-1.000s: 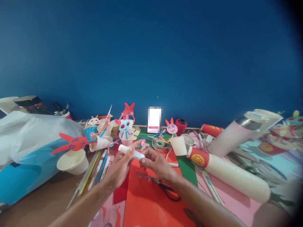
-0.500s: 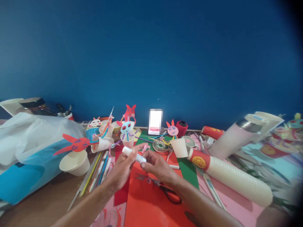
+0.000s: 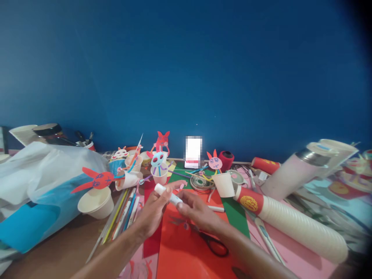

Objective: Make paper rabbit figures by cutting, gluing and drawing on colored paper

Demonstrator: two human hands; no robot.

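Everything is sliding slightly right and down in view since half a second ago, hands and white tube [image 3: 174, 199] included, so the head is probably turning. Taking the tube as clock centre: at nine, a white cup [image 3: 95, 205] is standing mouth-up, a red rabbit head [image 3: 100, 180] leaning over it. Toward half past eight, pens [image 3: 130, 211] are lying side by side, seemingly kept parallel for quick picking. Now the left hand [image 3: 155, 209] is clamping the tube, thumb across the top, index finger stretching free. The tube is tilting over red paper [image 3: 183, 257], right end lower; the right hand [image 3: 200, 212] is pinching that end, thumb against fingertips, two holds likely keeping it steady. Between four and five, scissors [image 3: 206, 236] are lying with handles toward the right forearm, probably for reach. Toward half past three, a cup stack [image 3: 302, 228] is lying sideways, perhaps because standing it would risk toppling.
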